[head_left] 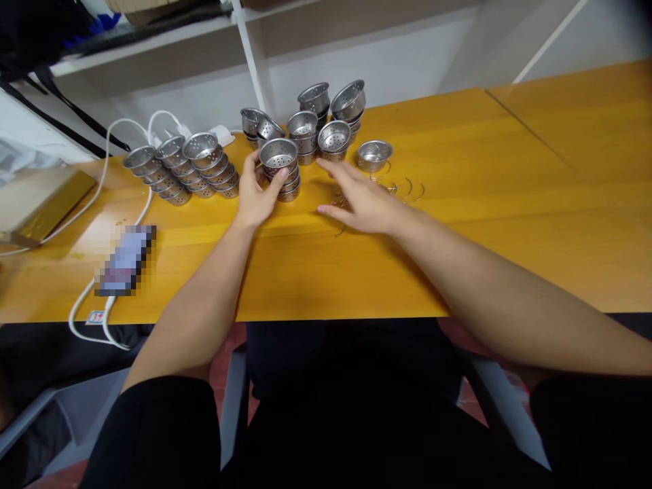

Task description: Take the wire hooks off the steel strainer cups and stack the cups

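Sleeves (pixel 157 428), two and black, lie nearest, with two grey chair arms (pixel 235 401) beside them. Across the front edge of the wooden worktop (pixel 356 285) hangs one white cable (pixel 108 319), near one small sticker (pixel 95 317). One phone (pixel 126 261), its screen blurred out, lies farther in on the left, at the cable's end.

Two bare hands reach over the worktop. The left hand (pixel 258 193) has its grip clamped on one stack of perforated metal cups (pixel 279 163), about four high, fingers round its left side and thumb against its front. The right hand (pixel 364 204) is held with thumb and fingers apart, beside that stack. Thin curved wires (pixel 392 189) lie around and partly behind it, too fine and overlapped to count.

One single cup (pixel 374 157) sits just beyond the wires. On the left lean three tall stacks (pixel 180 170), side by side, about four cups each; one box (pixel 45 204) is left of them. Behind the held stack, six upper cups (pixel 333 139) show, those under them partly hidden. One white adapter (pixel 223 136) lies near the wall, below the white shelf (pixel 249 54).
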Tool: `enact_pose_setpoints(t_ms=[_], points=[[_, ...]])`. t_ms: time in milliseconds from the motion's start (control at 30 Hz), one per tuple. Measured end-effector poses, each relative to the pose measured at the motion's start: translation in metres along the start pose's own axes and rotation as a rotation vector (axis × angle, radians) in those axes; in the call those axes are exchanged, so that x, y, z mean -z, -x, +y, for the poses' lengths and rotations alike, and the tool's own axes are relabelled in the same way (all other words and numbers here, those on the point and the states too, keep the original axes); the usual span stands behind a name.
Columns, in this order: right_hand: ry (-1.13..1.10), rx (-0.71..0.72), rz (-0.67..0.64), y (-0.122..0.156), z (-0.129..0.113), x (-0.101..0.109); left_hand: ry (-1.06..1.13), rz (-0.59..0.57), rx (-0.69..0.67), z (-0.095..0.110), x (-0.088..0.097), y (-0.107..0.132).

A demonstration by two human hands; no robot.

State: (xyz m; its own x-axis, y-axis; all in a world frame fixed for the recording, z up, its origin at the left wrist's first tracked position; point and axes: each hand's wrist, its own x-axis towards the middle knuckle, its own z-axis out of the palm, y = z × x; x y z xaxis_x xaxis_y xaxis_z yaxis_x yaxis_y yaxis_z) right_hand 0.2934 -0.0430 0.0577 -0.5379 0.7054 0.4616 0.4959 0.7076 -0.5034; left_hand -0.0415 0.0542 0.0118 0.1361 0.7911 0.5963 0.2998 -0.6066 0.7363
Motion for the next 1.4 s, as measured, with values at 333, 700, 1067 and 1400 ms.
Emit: enact_pose_setpoints(t_ms=[333,700,1067,1400], points=[[-0.079,0.082,-0.048,-0.007,0.002,-0.002,0.016,-0.171,-0.162,-0.003,-0.016,0.009],[-0.103,0.086,-0.059,-0.004,0.004,-0.012,-0.037,-0.195,-0.208,-0.016,-0.024,0.013],[0.153,-0.234,0.256,-0.003,0.039,0.037,-0.066,-0.094,-0.059,-0.018,-0.011,0.01],[0.296,-0.575,0.101,-0.005,0.081,0.046,-0.246,0.122,-0.107,0.008,0.004,0.009]])
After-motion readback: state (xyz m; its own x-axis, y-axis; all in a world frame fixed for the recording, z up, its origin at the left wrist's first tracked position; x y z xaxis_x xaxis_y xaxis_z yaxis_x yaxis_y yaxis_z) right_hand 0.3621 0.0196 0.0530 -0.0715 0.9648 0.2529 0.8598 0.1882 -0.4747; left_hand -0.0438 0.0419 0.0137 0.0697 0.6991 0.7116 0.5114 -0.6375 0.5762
